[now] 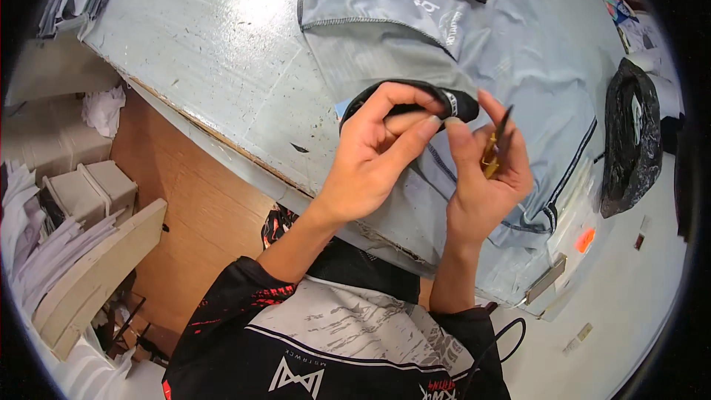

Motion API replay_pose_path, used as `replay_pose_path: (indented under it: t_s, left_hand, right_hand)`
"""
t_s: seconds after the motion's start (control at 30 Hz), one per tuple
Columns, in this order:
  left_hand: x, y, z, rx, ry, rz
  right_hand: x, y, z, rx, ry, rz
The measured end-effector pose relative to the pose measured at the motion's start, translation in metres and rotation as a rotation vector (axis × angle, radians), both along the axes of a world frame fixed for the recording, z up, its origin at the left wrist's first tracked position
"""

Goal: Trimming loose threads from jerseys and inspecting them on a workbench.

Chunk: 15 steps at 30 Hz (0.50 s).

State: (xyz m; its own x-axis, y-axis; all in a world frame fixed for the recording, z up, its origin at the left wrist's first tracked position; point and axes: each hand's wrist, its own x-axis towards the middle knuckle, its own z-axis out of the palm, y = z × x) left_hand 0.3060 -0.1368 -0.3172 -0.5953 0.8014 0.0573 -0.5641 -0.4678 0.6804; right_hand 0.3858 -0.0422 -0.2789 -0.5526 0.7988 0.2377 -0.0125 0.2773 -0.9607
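The left hand [370, 167] is holding a soft black cloth band [465, 107] between its thumb and bent fingers, with little gap left. The right hand [485, 189] is holding small snips with a yellow handle and dark blades [489, 157] in its curled fingers, and its thumb is resting by the band. I cannot tell if that thumb is pinching it.

The band is sitting above the counter [207, 59], at the near side of a thin grey cloth shirt [526, 37] that is lying spread out to the far right. A small white mark [451, 104] is showing near the band's right end.

For doing this well, I think the left hand should be holding the band flat and snug, and the right hand should be feeling gently along the edge. The sharp tips should be staying away from cloth and skin.

The band is running long from left to right, bending toward the far side, and its rounded end is pointing right. The snips are pointing far and a bit right.
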Motion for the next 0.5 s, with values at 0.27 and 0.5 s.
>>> replay_pose_path:
  t_s: [0.27,0.5]
  left_hand:
    - [0.018,0.011,0.013,-0.119,0.164,0.126]
    - [0.016,0.008,0.035,-0.254,0.248,0.16]
  right_hand:
    - [0.021,0.026,0.007,-0.517,0.16,0.008]
    - [0.037,0.045,0.012,-0.649,0.268,0.182]
